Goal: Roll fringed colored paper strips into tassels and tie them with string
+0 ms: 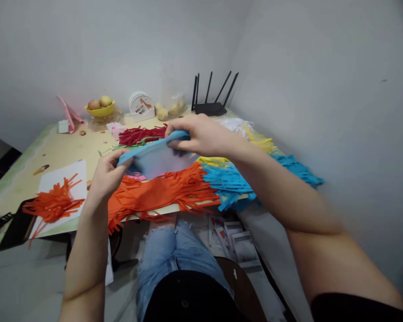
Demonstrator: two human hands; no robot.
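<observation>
Between my hands a piece of light-blue tissue paper (151, 156) is stretched out above the table, its lower part blurred and see-through. My left hand (109, 172) pinches its left end, and my right hand (193, 134) pinches the top right edge. Directly below lies a wide bunch of orange fringed strips (164, 190), hanging a little over the front edge. To its right are blue fringed strips (230, 179), partly behind my right forearm. Dark red strips (141, 135) lie behind the paper.
A smaller orange bunch (58, 199) rests on a white sheet (79, 167) at the left, beside a black flat case (16, 228). Along the back stand a yellow fruit bowl (100, 109), a white round-topped holder (141, 107) and a black router (210, 108). A wall closes off the right.
</observation>
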